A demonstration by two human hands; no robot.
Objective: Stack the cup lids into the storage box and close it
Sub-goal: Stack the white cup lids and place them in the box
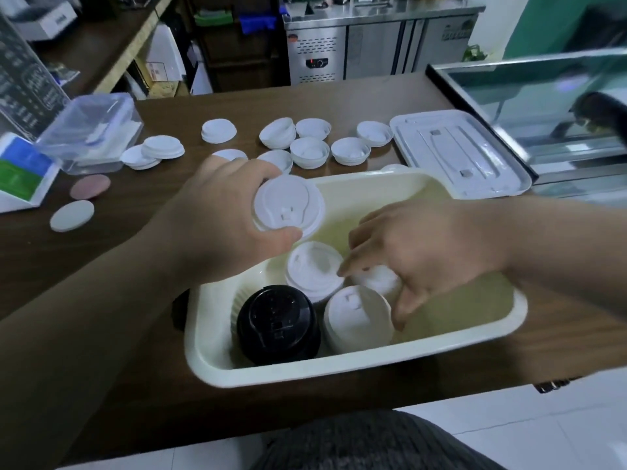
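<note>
A cream storage box point(356, 366) stands open on the brown table. Inside lie a black lid stack point(276, 325) and three white lid stacks point(314, 269), point(356, 318), point(376, 279). My left hand point(217, 218) grips a stack of white lids point(288, 212) over the box's left side. My right hand point(420, 252) reaches down into the box, its fingers spread and loosely bent around the rightmost white stack; I cannot tell whether they grip it. The box's white cover point(458, 154) lies flat beyond the box on the right.
Several loose white lids point(310, 152) sit on the table behind the box, more of them point(159, 149) at the left. A clear plastic container point(91, 130) stands at far left beside two round coasters point(72, 216). A glass display case point(543, 106) borders the right.
</note>
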